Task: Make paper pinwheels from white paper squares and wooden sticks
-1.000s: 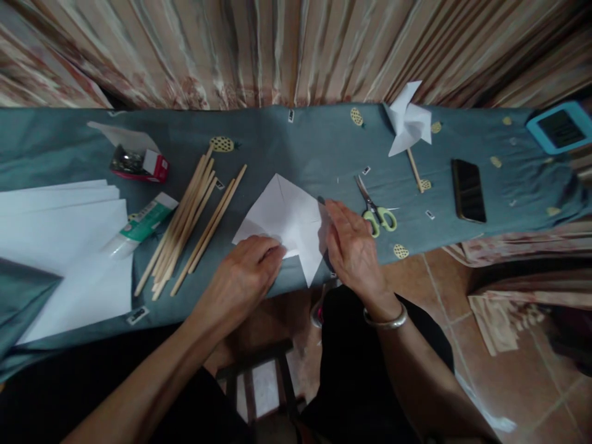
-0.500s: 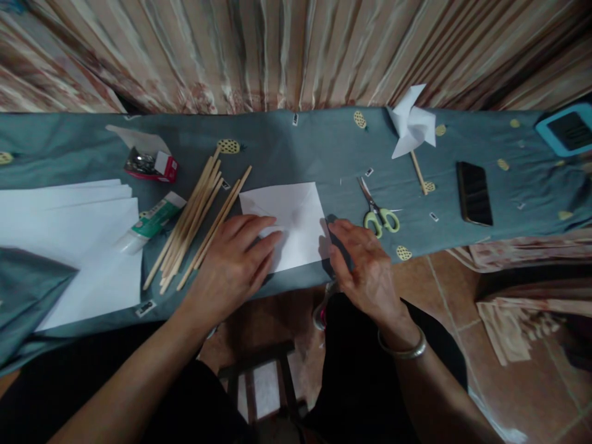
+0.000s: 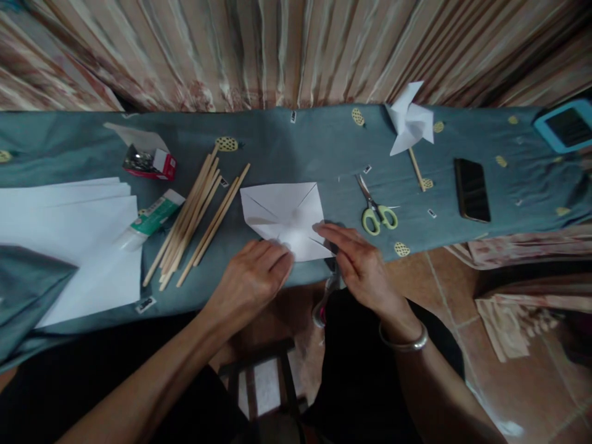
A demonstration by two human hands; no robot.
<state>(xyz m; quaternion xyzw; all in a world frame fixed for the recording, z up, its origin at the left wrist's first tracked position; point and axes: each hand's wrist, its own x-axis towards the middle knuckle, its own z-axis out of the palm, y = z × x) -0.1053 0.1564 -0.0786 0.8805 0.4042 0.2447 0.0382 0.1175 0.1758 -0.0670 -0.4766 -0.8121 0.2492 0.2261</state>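
Head view: slit white paper (image 3: 291,213) flat on table cloth (image 3: 314,145), between both hands. Left hand (image 3: 254,271) covers its near-left corner, fingers bunched; can't tell if pinching. Right hand (image 3: 363,265) at right edge, fingers nearly straight, close together, tips on paper; thumb grip unclear. Left side crowded: wooden sticks (image 3: 189,216) near paper, then glue tube (image 3: 157,213) overlapping paper sheets (image 3: 92,237), red box (image 3: 169,169) behind. Right: scissors (image 3: 385,216) near right hand, pinwheel (image 3: 411,126), phone (image 3: 472,189) farther.

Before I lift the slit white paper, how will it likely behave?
The slit white paper will probably feel light and floppy, being a thin sheet. Its corners may flap, since cuts run inward from them. It could tear where those cuts end.
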